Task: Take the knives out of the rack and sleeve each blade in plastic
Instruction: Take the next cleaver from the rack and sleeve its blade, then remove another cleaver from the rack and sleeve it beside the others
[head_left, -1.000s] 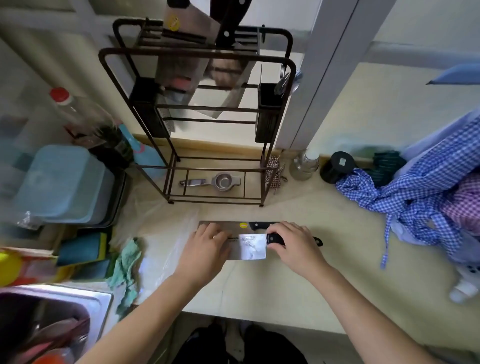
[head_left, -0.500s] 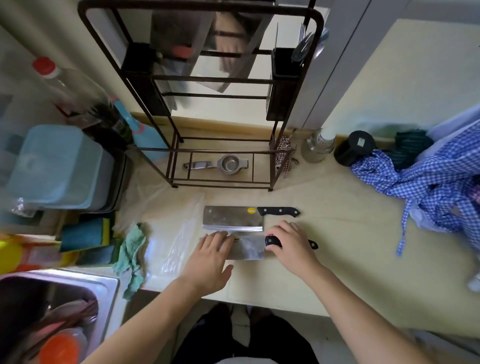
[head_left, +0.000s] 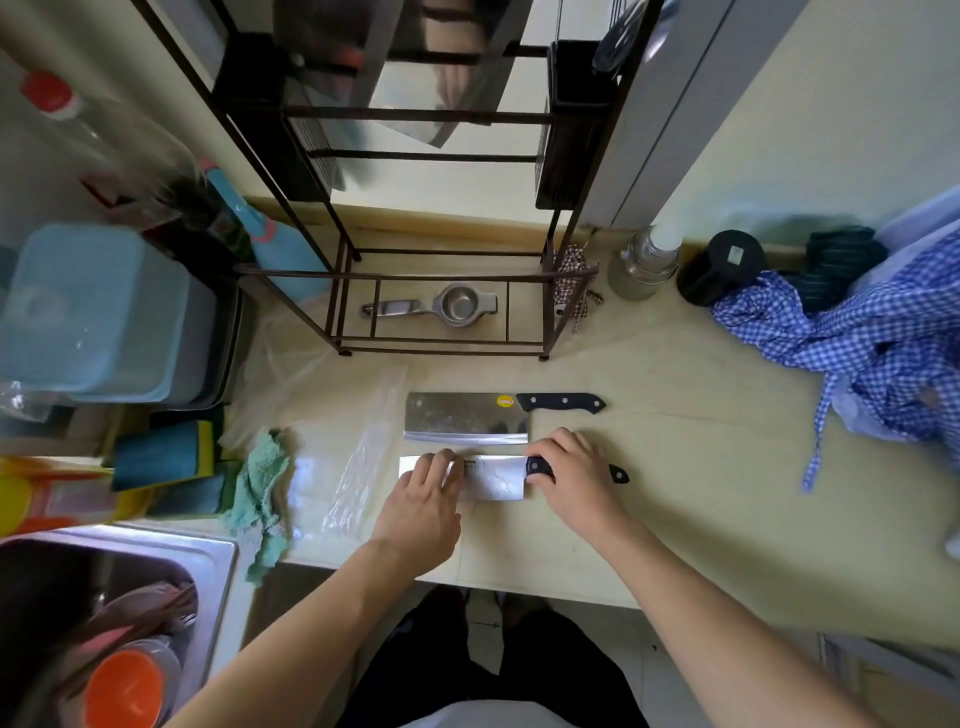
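Two cleavers lie flat on the beige counter. The far cleaver (head_left: 465, 418) has a yellow sticker and a black handle pointing right, and nothing touches it. The near cleaver (head_left: 493, 478) lies just in front of it. My right hand (head_left: 571, 470) grips its black handle. My left hand (head_left: 423, 506) rests fingers-down on the left part of its blade. A clear plastic bag (head_left: 363, 462) lies flat to the left of both blades. More blades hang in the dark metal rack (head_left: 441, 156) at the back.
A metal squeezer (head_left: 441, 306) lies on the rack's base. A teal cloth (head_left: 260, 483) and sponges (head_left: 166, 457) sit left, beside the sink (head_left: 208, 571) with dishes. A jar (head_left: 644, 262), a black lid (head_left: 719, 267) and checked blue cloth (head_left: 857, 338) crowd the right.
The near cleaver has been drawn toward the counter's front edge, away from the far cleaver, so the far one now shows fully. Both hands stay on the near cleaver.
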